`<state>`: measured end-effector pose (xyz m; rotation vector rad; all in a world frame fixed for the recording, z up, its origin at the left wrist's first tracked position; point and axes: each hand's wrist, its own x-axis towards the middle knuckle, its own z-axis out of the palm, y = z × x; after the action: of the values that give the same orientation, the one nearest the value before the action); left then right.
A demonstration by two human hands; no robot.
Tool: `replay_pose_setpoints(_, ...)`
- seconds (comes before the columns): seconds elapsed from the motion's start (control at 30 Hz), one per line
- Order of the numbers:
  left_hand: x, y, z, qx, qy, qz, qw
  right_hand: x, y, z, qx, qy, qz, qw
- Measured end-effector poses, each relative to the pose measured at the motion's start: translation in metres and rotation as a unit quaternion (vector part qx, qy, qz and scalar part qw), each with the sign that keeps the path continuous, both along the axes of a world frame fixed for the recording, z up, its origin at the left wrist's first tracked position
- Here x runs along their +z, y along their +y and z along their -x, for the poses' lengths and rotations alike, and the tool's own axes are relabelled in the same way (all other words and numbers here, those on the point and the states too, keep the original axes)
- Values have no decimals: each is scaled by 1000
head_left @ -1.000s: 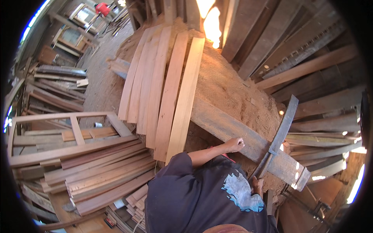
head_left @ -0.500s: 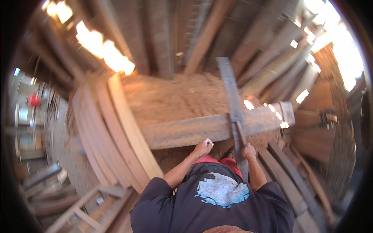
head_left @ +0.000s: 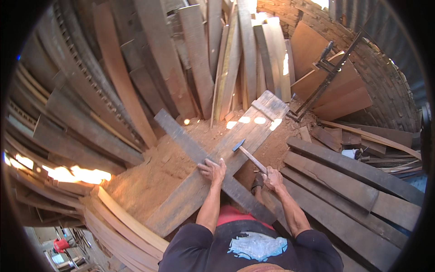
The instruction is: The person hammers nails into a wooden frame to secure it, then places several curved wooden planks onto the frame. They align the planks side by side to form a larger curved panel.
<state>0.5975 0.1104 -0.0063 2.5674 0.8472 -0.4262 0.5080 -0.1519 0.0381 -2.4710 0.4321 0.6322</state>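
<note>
A long dark board [head_left: 179, 136] lies crosswise over a wider, worn plank [head_left: 174, 206], its near end close to my body. My left hand [head_left: 213, 170] lies across the dark board where the two cross, fingers reaching over its left edge and thumb at its right. In my right hand [head_left: 273, 178] is a hammer [head_left: 251, 158], gripped near the end of its wooden handle. The hammer's bluish metal head hangs above the worn plank, to the right of the dark board. A small wooden strip [head_left: 265, 110] lies across the plank's far end.
Many boards [head_left: 195, 50] lean upright along the far and left sides. Heavy dark planks [head_left: 335, 181] are stacked at my right. Pale curved boards [head_left: 122, 215] lie at the lower left. Sawdust [head_left: 154, 174] covers the ground. A metal frame [head_left: 324, 86] stands at the far right.
The view has swung to the right. My left hand, a loose fist before, has come forward onto the dark board. The hammer in my right hand now points forward and left, away from the board.
</note>
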Motion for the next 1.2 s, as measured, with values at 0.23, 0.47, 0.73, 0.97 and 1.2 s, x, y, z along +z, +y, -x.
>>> replay_pose_setpoints(0.23,-37,-48,2,3,-34,-219,975,-59,-63,-71,-79,-212,-38,973)
replay_pose_setpoints(0.47,-54,-38,2,22,-21,-278,960,-49,-70,-96,-80,29,-209,974)
replay_pose_setpoints(0.73,-80,-36,0,-17,-26,-363,931,-55,-175,-52,-221,-115,-52,967)
replay_pose_setpoints(0.97,-64,-46,0,-2,6,-358,934,-20,-336,32,-244,112,309,913)
replay_pose_setpoints(1.2,-80,-35,0,-3,-18,-436,900,32,-402,61,-230,71,458,856)
